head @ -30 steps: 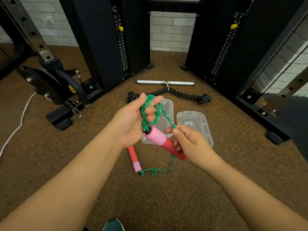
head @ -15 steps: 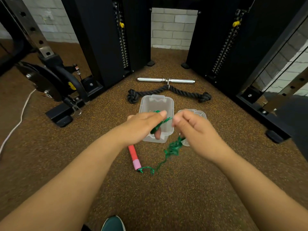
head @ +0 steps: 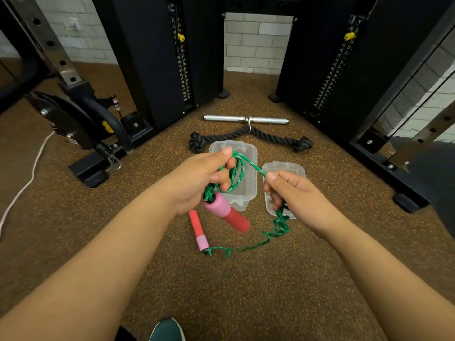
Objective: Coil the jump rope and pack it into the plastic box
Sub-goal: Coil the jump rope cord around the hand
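Both hands hold the green jump rope above the floor, just in front of the open plastic box.

The left hand (head: 197, 178) has its fingers curled round several loops of the jump rope (head: 236, 173), with one pink-and-red handle (head: 226, 210) hanging below its palm. The right hand (head: 293, 193) pinches the rope between thumb and fingers just to the right of the loops; from there the rope drops in a crinkled strand to the floor (head: 246, 291) and runs left to the second handle (head: 198, 230), which lies flat beneath the left wrist. The clear plastic box (head: 248, 153) sits on the floor behind the left hand's loops, and its lid (head: 283, 167) lies just to its right, partly hidden by the right hand. Farther back lie a thick black rope (head: 248, 136) and a metal bar (head: 246, 119), between black gym machines (head: 152, 57).
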`<state>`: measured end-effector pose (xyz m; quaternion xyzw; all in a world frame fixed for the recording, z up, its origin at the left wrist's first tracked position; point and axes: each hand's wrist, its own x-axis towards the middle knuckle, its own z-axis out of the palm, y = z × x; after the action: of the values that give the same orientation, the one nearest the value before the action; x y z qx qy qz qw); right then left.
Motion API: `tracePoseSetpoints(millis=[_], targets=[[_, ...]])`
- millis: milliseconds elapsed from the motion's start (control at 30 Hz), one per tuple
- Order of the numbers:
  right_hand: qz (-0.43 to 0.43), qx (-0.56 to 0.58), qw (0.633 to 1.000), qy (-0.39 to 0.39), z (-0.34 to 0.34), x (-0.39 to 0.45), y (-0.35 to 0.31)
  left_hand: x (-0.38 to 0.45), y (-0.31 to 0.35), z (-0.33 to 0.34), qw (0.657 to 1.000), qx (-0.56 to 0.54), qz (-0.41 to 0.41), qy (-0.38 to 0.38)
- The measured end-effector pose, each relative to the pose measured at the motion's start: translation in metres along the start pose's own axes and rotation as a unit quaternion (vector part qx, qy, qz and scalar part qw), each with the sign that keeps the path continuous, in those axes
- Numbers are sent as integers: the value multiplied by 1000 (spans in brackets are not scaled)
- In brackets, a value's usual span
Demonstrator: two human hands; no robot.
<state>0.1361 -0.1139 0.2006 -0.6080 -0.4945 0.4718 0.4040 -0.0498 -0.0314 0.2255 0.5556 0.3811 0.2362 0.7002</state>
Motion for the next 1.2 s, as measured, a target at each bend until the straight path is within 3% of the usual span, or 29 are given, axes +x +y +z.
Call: tracePoseSetpoints(millis=[167,267,400,567,733,800,933,967,1100,1200], targets=[[21,55,998,-34,-8,-3,2,4,2,-2,995,-87,5,40],[29,-10,997,-73,-9,-5,5,6,0,-7,992,-105,10,70],[59,-62,995,-50,-5,-1,12,7,1,-10,988,-120,16,98],[62,1,995,-76,-1,2,16,7,3,-10,986,-127,14,105],[67,-1,996,55,-4,9,22,6,4,-11,983,-143,23,116],[107,-8,989,97,-12,12,33,5,4,-14,980,-146,27,132],[238,159,943,169,-25,15,55,5,1,-16,983,-121,19,137],[238,126,945,187,-27,16,57,6,1,-15,986,-107,16,130],[111,-50,975,185,-13,12,29,6,-1,0,996,-59,2,68],[-10,-22,997,73,5,8,8,5,-2,11,999,-38,-24,13]])
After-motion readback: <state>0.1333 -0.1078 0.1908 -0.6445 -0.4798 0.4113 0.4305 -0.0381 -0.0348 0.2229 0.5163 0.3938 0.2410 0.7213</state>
